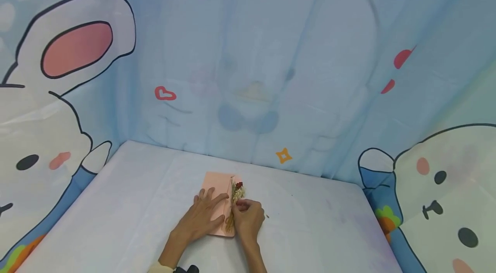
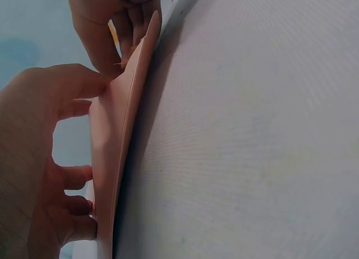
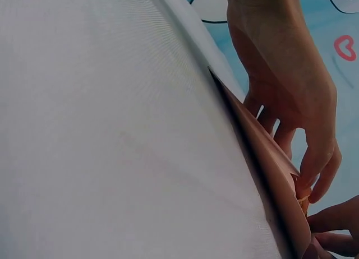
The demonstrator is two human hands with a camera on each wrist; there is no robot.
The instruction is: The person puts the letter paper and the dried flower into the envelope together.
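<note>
A pink folded card point(image 1: 218, 180) with rounded corners lies on the table below the middle of the head view. Along its right side is a small bunch of dried flowers point(image 1: 237, 192), with a dark red bloom, pale sprigs and straw-coloured stems. My left hand point(image 1: 199, 218) presses on the card with spread fingers; in the left wrist view its fingertips touch the pink surface point(image 2: 109, 135). At the card's right edge, my right hand point(image 1: 249, 219) has curled fingers and pinches the bunch between thumb and forefinger. Its fingertips partly hide the stems.
A white cloth point(image 1: 317, 225) covers the table. Small dark specks, one a bit of debris point(image 1: 267, 216), lie right of the right hand. A blue curtain point(image 1: 252, 49) printed with cartoon animals hangs behind and beside the table. A black object point(image 1: 192, 269) shows at the left wrist.
</note>
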